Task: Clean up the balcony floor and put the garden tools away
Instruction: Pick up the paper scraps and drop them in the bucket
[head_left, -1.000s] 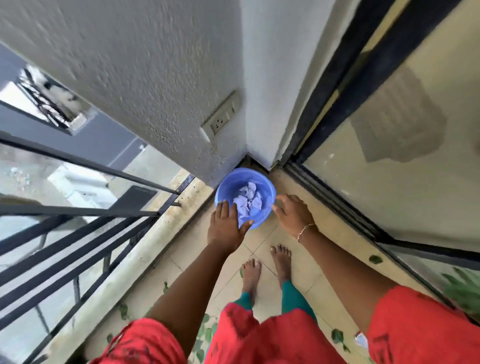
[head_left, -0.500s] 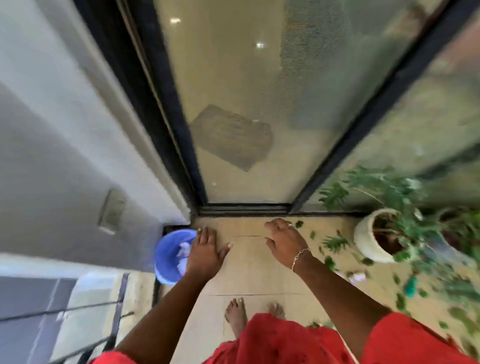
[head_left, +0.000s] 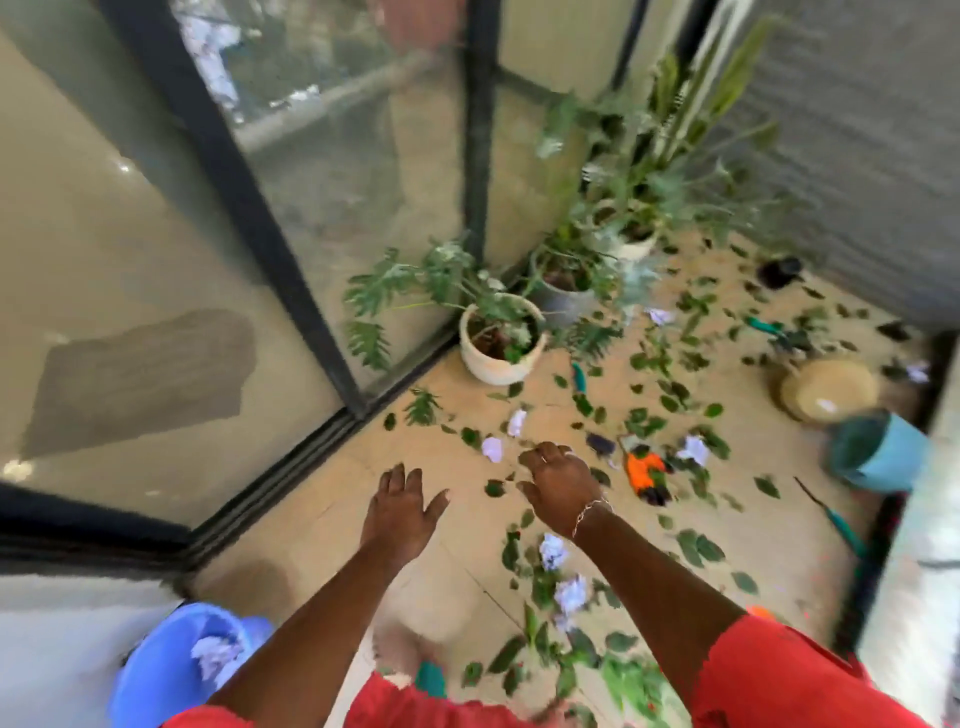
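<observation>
Looked like the litter-pickup step, nowhere near done. Had the balcony floor (head_left: 332, 519) strewn with leaves (head_left: 691, 545) beyond the fingers, and the blue basin (head_left: 171, 660) well behind the left hand (head_left: 400, 512). Showed that hand's fingers spread wide and empty, with the right hand (head_left: 563, 486) loosely curled and empty too. Needed, probably, a pinch on the paper scrap (head_left: 492, 448) just ahead of those fingers.
</observation>
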